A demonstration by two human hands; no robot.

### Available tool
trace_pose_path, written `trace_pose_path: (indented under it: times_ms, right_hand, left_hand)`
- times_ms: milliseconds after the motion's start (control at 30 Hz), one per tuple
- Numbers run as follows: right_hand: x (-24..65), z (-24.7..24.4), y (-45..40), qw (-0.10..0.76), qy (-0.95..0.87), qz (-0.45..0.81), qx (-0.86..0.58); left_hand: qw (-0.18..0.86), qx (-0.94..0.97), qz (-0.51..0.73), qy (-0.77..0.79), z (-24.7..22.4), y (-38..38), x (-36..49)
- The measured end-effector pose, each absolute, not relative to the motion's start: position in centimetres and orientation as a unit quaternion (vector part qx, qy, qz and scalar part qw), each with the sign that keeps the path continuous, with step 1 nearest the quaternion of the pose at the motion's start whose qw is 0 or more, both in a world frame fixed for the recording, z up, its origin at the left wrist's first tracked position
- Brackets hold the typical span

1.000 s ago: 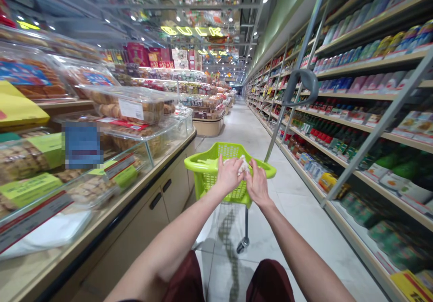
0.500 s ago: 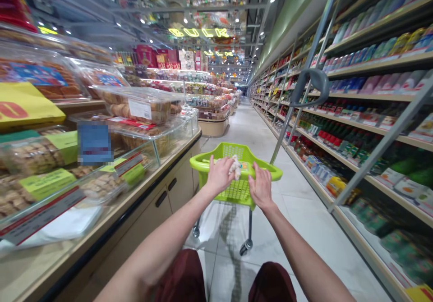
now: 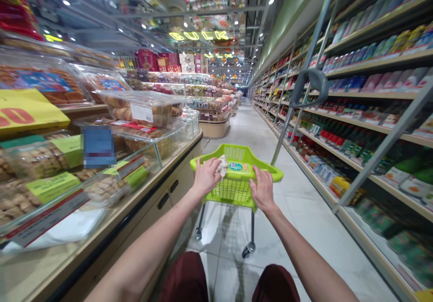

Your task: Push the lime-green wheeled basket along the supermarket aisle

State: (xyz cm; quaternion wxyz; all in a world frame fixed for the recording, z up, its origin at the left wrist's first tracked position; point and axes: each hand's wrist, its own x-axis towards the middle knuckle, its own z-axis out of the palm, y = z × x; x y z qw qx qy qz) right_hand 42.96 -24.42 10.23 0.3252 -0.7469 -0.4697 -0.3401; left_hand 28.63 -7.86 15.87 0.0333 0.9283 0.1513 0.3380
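Observation:
A small lime-green shopping cart (image 3: pixel 233 193) stands on the floor in front of me, with a label (image 3: pixel 238 167) in the middle of its handle. My left hand (image 3: pixel 206 176) presses a crumpled white cloth (image 3: pixel 222 167) against the left part of the handle, fingers curled over it. On the right side, my right hand (image 3: pixel 262 187) grips the handle, its fingers bent over the rim. What lies inside the basket cannot be made out.
A glass-fronted counter (image 3: pixel 158 153) with packed baked goods runs along my left. Tall shelves (image 3: pixel 372 135) of bottles and cans line the right. A slanted metal pole with a grey handle (image 3: pixel 309 88) stands beside the cart. Tiled floor (image 3: pixel 246 117) stretches ahead.
My left hand has slid left along the handle with the white cloth, uncovering the label. The right hand keeps its place on the handle.

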Motion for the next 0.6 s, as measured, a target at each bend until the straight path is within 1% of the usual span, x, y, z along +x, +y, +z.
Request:
trace_pose_path:
  times_ms: [167, 267, 400, 500, 600]
  right_hand:
    - [42.7, 10.2, -24.3, 0.322, -0.478, -0.348, -0.740]
    - [42.9, 10.3, -24.9, 0.311, -0.487, -0.345, -0.740]
    - [43.3, 10.2, -25.6, 0.302, -0.496, -0.340, -0.740]
    - [43.2, 10.2, -25.7, 0.309, -0.496, -0.338, -0.738]
    - [42.3, 11.1, -25.1, 0.336, -0.470, -0.329, -0.747]
  left_hand:
    - [0.045, 0.940, 0.323, 0.099, 16.4, -12.7, 32.2]
    - [0.054, 0.942, 0.321, 0.078, 16.4, -14.2, 33.2]
    - [0.052, 0.946, 0.314, 0.063, 16.2, -12.2, 31.4]
    - [0.059, 0.940, 0.317, 0.108, 16.3, -9.2, 29.4]
    - [0.100, 0.920, 0.343, 0.163, 16.7, -7.5, 28.3]
